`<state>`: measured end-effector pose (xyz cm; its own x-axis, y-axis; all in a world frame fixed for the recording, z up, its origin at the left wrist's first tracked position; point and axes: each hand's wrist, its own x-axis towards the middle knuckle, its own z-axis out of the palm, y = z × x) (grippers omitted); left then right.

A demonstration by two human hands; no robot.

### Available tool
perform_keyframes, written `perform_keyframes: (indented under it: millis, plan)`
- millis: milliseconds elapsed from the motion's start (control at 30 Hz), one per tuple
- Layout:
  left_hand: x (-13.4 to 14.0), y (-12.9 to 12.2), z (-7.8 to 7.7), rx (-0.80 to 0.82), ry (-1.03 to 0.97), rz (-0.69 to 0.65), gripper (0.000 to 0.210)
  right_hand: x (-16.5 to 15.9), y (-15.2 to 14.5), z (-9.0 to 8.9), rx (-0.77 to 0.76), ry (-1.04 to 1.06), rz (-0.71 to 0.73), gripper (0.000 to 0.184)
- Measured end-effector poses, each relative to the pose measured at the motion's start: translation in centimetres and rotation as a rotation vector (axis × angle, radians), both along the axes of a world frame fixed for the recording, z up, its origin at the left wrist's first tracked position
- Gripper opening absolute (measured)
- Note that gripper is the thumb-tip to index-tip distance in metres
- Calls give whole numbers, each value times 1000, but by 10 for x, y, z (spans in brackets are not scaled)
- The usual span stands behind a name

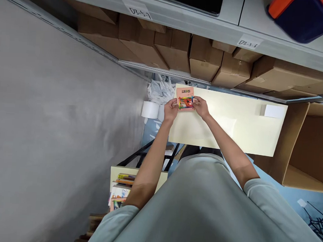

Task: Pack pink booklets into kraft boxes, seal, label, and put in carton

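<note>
Pink booklet (185, 91), flat with a bright picture, is at the far left corner of the smooth, cream surface (217, 133) in the head view. Whether it touches the surface, I cannot tell. The left hand (171, 110) pinches its left side, and the right hand (201, 107) pinches its right side. A white block (275, 111) sits near the right edge. Past that edge stands a brown cardboard box (295, 142). By the left edge are a round white roll (149, 110) and crinkly white stuff (160, 90).
</note>
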<state>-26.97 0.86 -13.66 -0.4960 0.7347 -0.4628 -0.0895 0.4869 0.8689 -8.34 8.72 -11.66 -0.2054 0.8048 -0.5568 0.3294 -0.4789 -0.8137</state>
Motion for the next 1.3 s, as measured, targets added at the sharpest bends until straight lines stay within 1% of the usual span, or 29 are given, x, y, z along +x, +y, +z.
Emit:
perform_keyframes:
  millis: [100,167,267,333,400,467,500,567,633,700,733,800,867,933,1033,1100,1167,1233,1300]
  plan:
    - [-5,17,-15,-103,-42,76,37,-13,8,-12,-25,-52,3,49]
    - [-6,20,-20,-98,-60,73,37,-17,7,-16,-48,-42,7,45]
    - [-6,13,-22,-36,-99,43,47,-9,-2,-15,-61,13,17,37]
    - [-7,0,-20,-11,-91,51,54,8,-13,-11,-50,20,15,33]
    - [-8,-18,-15,-9,-42,79,54,39,-29,-3,-9,27,10,33]
    - [-9,-40,-8,-12,31,88,48,82,-49,8,61,47,-11,35]
    - [-8,-53,-4,-15,71,74,44,106,-60,14,96,22,-41,38]
    - [-4,-77,3,-48,164,19,36,155,-83,25,147,-117,-158,43]
    - [3,-100,8,-103,276,-76,34,200,-105,33,174,-281,-316,50]
    - [10,-117,10,-160,415,-185,35,235,-123,36,138,-413,-444,55]
    - [13,-124,10,-187,488,-232,36,247,-130,36,98,-452,-485,57]
    - [18,-133,7,-233,612,-296,37,261,-140,32,12,-467,-516,60]
    - [22,-138,2,-275,684,-310,38,263,-144,24,-44,-439,-504,60]
    - [25,-139,-3,-331,702,-291,36,257,-143,17,-59,-444,-473,58]
    - [27,-139,-7,-407,694,-253,24,242,-140,15,4,-508,-371,50]
    - [25,-137,-7,-428,690,-226,16,232,-140,22,110,-523,-271,44]
    - [20,-134,-6,-443,682,-191,10,222,-143,34,212,-531,-180,40]
    - [15,-130,-3,-457,667,-169,9,214,-147,50,269,-573,-111,41]
    - [10,-127,2,-451,660,-176,10,208,-150,67,288,-629,-68,45]
